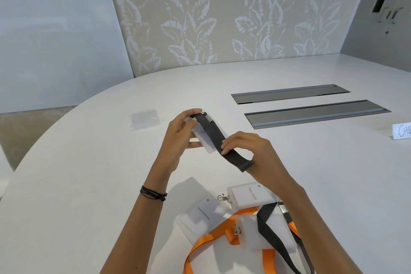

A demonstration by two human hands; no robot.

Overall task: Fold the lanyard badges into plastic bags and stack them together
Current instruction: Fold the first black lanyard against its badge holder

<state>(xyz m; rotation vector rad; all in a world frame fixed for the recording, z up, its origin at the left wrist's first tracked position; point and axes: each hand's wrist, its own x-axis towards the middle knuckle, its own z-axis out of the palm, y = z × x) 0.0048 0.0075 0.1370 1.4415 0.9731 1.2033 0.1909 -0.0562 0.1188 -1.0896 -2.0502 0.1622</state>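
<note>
Left hand [181, 132] gripping badge [203, 138], right hand [246, 151] pinching its black lanyard [222, 140] just beside.

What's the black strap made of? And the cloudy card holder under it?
The strap looks like matte woven fabric: it bends softly into a loop and shows no shine. The card holder seems to be frosted plastic: it stays flat and looks milky, half see-through.

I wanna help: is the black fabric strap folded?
Partly: the black fabric lanyard strap lies doubled across the clear plastic badge holder.
</note>
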